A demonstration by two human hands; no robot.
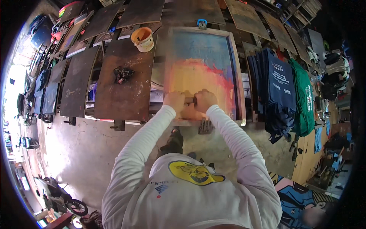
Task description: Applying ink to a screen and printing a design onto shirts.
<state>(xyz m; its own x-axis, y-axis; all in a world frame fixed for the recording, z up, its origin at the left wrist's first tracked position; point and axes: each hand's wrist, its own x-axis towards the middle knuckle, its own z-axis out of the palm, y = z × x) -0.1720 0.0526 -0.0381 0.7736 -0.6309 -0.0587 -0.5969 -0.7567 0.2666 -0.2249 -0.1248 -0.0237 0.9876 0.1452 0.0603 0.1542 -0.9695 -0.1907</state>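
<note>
A silkscreen frame [237,82] with a light wooden border lies on the bench ahead of me. Its mesh is stained blue at the far end, with yellow-orange and red over the nearer part. Near the close end of the mesh, my left hand [174,100] and my right hand [206,100] are closed around a brown squeegee [189,100]. Between the fists a short stretch of its handle shows; its blade is hidden. A metal clamp [205,126] sits at the frame's near edge, and a blue-topped clamp [202,24] at the far edge.
Left of the frame, a stained board [127,95] bears an orange-stained bucket [144,41] and a dark crumpled rag [124,74]. Stacked navy printed bags [280,82] and green ones [304,99] hang over the bench to the right. Several boards line the bench.
</note>
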